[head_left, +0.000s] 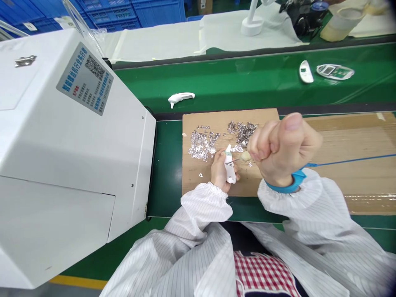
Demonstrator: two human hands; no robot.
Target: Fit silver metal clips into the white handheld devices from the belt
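Observation:
My left hand (220, 170) is wrapped round a small white plastic housing (229, 167) with a narrow tip, held above the cardboard sheet (193, 181). My right hand (283, 144), a blue band at its wrist, is closed round a tool with a pale handle end (246, 156). The tool's thin metal shaft reaches left to the face of the housing. Most of the handle is hidden in my right fist. Beyond my hands lie a pile of flat silvery pieces (201, 144) and a darker pile of small metal parts (244, 132).
A large white machine (123, 140) stands at the left. On the green belt (216, 82) lie a white housing (181, 98), a white cover (306, 72) and an open shell with a circuit board (335, 72). A blue cord (355, 160) runs right from my wrist.

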